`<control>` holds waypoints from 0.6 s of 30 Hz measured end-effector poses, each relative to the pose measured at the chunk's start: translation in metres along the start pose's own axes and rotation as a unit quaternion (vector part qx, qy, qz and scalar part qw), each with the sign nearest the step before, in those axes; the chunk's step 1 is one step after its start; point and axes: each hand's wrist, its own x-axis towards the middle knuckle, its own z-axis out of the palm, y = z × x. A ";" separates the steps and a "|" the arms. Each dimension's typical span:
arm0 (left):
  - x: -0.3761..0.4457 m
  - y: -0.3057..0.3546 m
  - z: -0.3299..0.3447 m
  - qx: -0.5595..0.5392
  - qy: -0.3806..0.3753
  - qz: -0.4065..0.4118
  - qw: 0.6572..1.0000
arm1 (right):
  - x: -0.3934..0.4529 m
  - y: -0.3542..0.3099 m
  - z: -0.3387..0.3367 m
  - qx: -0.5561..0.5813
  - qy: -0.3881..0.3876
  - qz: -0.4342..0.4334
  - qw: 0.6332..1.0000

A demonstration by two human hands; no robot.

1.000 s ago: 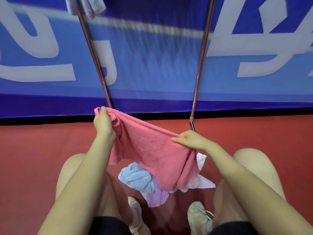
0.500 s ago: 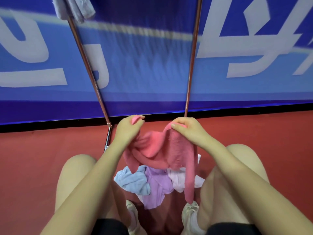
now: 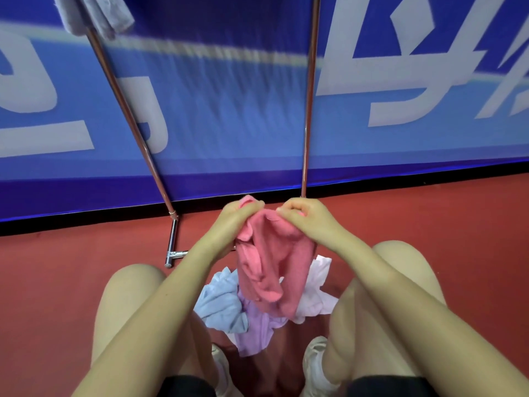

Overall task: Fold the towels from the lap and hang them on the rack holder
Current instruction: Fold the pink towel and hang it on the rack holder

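A pink towel [image 3: 269, 267] hangs bunched between my two hands, above my knees. My left hand [image 3: 239, 217] pinches one top corner and my right hand [image 3: 306, 219] pinches the other, almost touching. Under it, between my legs, lie a light blue towel [image 3: 220, 305], a lilac towel [image 3: 257, 330] and a white towel [image 3: 317, 287]. The rack holder stands ahead on two copper poles, the left pole [image 3: 128, 113] slanted and the right pole [image 3: 310, 96] upright. A grey towel [image 3: 97, 12] hangs at the rack's top left.
A blue banner wall [image 3: 229, 110] with white lettering stands right behind the rack. The rack's chrome foot [image 3: 171, 247] rests on the red floor [image 3: 57, 276] left of my left knee. My shoes [image 3: 313, 365] sit under the towel pile.
My hands came together, bringing the pink towel's two top corners side by side; it was stretched wide a second ago and now hangs doubled and bunched. The view shifted slightly right.
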 end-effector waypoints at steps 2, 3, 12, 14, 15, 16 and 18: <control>0.003 0.006 -0.004 -0.051 0.029 -0.019 0.998 | -0.004 0.001 0.006 -0.007 -0.029 0.001 1.000; 0.003 0.007 -0.005 -0.054 0.033 -0.028 0.998 | -0.005 0.001 0.008 -0.003 -0.033 0.001 0.999; 0.016 0.018 -0.042 -0.299 0.165 -0.015 0.940 | -0.009 0.019 0.005 -0.073 -0.126 0.079 0.986; 0.019 0.014 -0.056 -0.281 0.232 -0.004 0.931 | -0.008 0.025 0.001 -0.084 -0.122 0.093 0.985; 0.021 0.012 -0.061 -0.254 0.266 -0.003 0.930 | -0.009 0.028 -0.001 -0.087 -0.119 0.098 0.984; 0.021 0.010 -0.064 -0.226 0.290 -0.003 0.930 | -0.010 0.031 -0.004 -0.085 -0.115 0.105 0.984; 0.021 0.008 -0.066 -0.171 0.327 -0.001 0.929 | -0.012 0.034 -0.009 -0.087 -0.110 0.120 0.983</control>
